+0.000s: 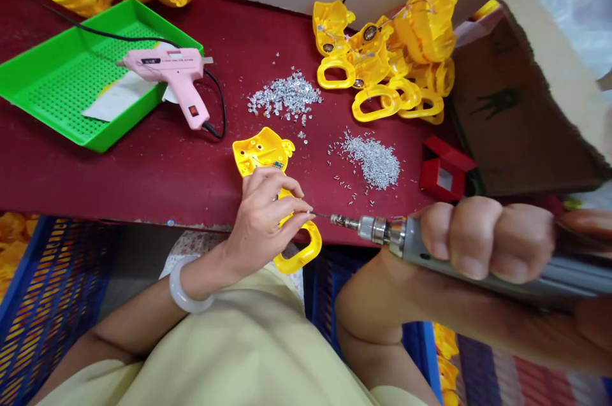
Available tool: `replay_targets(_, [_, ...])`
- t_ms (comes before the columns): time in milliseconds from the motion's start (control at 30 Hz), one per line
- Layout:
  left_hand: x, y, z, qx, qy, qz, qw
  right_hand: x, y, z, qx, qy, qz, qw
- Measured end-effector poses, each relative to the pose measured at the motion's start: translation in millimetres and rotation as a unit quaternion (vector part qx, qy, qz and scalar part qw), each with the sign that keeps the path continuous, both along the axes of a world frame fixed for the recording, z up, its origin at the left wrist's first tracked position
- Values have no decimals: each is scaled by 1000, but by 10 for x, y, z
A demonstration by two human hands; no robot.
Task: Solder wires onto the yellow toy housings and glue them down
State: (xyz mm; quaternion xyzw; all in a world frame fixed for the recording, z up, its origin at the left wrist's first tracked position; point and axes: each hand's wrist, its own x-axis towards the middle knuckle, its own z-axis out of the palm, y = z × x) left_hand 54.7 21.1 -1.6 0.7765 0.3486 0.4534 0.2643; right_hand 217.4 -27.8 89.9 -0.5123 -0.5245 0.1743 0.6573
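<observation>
Down at the near edge of the red workbench [191,183], my left hand [261,221] is pinching a yellow plastic part [261,151] while the right hand [482,240] wraps tight around a grey rotary tool [406,240], its bit [322,215] right by the part, though hard to say if they're touching. Farther off: silver screws [373,162], more yellow parts [382,55], a pink glue gun [167,71] on a green tray [57,100], and a cardboard flap [549,68] blocking the right side.
</observation>
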Motion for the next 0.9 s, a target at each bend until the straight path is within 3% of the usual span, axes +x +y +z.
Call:
replay_targets(267, [1, 15, -4, 73, 44, 23, 996, 47, -7, -148, 53, 138, 80, 986])
replay_targets(667, [-95, 15, -6, 116, 129, 11, 985, -151, 73, -173, 80, 166, 108, 977])
replay_targets(900, [-226, 283, 62, 96, 224, 85, 966, -134, 268, -167, 106, 196, 119, 968])
